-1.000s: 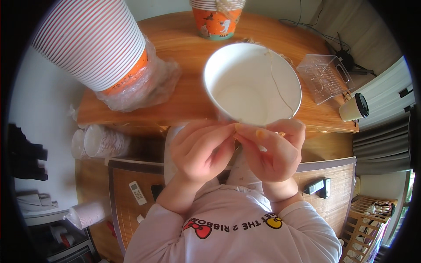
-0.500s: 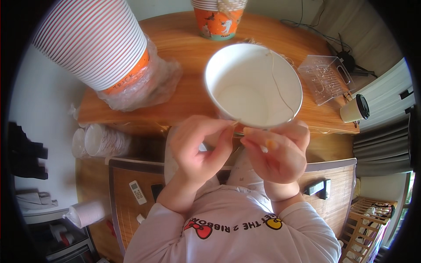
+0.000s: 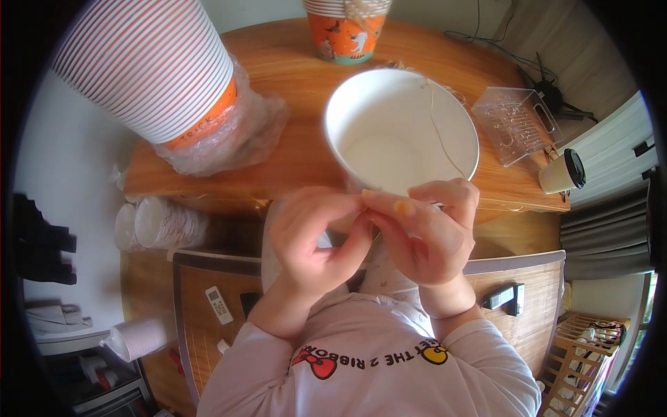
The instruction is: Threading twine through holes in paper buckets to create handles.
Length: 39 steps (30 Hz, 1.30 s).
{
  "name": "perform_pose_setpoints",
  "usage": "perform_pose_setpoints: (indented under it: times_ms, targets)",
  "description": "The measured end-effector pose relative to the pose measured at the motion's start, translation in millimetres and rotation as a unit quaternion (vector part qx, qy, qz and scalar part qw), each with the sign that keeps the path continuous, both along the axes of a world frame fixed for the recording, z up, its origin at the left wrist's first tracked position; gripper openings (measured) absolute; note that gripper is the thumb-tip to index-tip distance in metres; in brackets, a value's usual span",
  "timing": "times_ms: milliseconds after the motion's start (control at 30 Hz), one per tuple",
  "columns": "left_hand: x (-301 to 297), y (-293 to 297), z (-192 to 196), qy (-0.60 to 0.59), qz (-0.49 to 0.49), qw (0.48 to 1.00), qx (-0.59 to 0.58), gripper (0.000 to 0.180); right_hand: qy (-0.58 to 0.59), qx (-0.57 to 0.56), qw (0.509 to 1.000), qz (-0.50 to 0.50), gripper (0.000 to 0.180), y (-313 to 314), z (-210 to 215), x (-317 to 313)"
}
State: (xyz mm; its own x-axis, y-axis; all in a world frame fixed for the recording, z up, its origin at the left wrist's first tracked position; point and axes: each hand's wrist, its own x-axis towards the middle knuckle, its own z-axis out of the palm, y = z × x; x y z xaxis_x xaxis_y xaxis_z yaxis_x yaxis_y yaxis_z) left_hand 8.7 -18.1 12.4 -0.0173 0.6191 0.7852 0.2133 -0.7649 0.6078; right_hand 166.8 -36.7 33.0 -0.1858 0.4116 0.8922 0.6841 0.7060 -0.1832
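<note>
Centre frame: smooth white paper cup [image 3: 401, 132], round rim, thin string [image 3: 439, 125] across; rim pinched by left hand [image 3: 313, 236] and right hand [image 3: 427, 233], fingertips closed together.

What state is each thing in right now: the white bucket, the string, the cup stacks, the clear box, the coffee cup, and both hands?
White bucket: upright, empty.
String: draped across the bucket's rim.
Striped cup stack: tilted, plastic wrap pulled back.
Orange cup stack: upright.
Clear box: lying flat on the table.
Coffee cup: lidded.
Left hand: fingers pinched at the bucket's near rim.
Right hand: fingers pinched, meeting the left.
</note>
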Motion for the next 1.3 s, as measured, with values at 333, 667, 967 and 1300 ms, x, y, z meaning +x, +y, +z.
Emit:
perform_pose_setpoints:
  times_ms: [333,667,967,1300]
  targets:
    - [-5,-2,1,0.056,0.024,0.998,0.027,0.019,0.043,-0.052,0.998,0.007,0.025,-5,5,-2]
    - [0,-1,-2,0.041,0.049,0.997,0.033,0.019,0.059,-0.062,0.994,-0.064,0.032,-10,4,-7]
    - [1,-3,-1,0.017,0.005,1.0,-0.008,0.017,0.056,-0.06,0.994,-0.073,0.022,-10,4,-4]
    - [3,-3,-3,-0.018,-0.016,0.999,-0.039,0.014,0.026,-0.013,0.998,-0.054,0.033,-4,-3,-2]
